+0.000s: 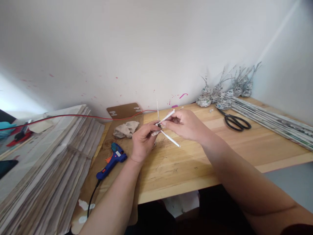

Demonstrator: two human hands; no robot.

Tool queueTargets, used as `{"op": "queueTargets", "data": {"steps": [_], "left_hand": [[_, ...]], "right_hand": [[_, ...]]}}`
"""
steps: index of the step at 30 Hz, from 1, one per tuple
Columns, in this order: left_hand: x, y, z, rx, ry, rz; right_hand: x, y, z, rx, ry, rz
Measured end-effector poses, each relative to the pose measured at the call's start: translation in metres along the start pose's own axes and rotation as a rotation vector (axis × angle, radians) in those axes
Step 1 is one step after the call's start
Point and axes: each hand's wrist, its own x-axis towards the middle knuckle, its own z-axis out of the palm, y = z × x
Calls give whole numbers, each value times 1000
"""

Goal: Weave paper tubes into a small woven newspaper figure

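Note:
Above the wooden table, my left hand [144,137] is closed around a small woven piece of rolled newspaper [155,133], mostly hidden by the fingers. Thin white rolled paper sticks jut from it: one stands upright [157,109], one points down to the right [172,139]. My right hand [186,124] is closed, its thumb and fingertips pinching at a third paper stick [167,115] that slants up to the right. Both hands meet at the top of the piece, where the sticks cross.
On brown cardboard at left lie a blue glue gun [112,162] and a crumpled cloth [126,129]. Stacked newspapers [61,173] rise beyond. At right are black scissors [236,122], a bundle of paper rolls [271,122] and several woven gourd shapes [204,98]. A red-black wire [73,115] crosses behind.

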Motion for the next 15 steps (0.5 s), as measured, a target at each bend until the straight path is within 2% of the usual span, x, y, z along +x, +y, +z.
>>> {"op": "queueTargets", "data": {"steps": [6,8,12,15], "left_hand": [[0,4,0,4,-68,35],[0,5,1,5,-65,26],[1,7,2,-42,-26,-27],[3,6,3,-132,55,-127]], "right_hand": [[3,3,5,-121,-65,27],[3,3,9,-95,-12,54],[1,3,19,21,178,33],[-1,5,22,175,138,-33]]}}
